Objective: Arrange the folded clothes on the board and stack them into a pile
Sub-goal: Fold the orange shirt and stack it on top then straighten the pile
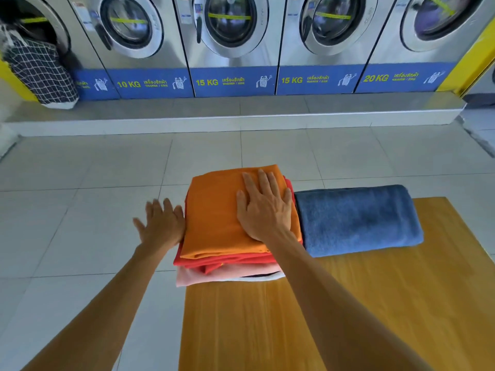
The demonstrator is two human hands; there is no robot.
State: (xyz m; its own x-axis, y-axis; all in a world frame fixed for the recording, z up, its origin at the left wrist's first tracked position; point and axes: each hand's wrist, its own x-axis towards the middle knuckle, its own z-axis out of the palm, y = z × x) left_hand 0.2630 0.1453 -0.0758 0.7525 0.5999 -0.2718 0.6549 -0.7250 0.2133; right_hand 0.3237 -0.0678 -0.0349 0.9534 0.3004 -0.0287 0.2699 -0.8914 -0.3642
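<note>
A pile of folded clothes sits at the far left corner of the wooden board (348, 303). An orange piece (214, 215) lies on top, with a red one (222, 262), a pink one (227, 274) and a white edge below. My right hand (263, 207) lies flat on the orange piece, fingers spread. Beside the pile's left edge my left hand (160, 223) is open with its palm against the side of the stack. A folded blue towel (356, 220) lies on the board just right of the pile, touching it.
A row of front-loading washing machines (230, 36) stands on a raised step across the back. A checked laundry bag (40, 68) hangs at the far left by an open washer door. White tiled floor (80, 183) surrounds the board.
</note>
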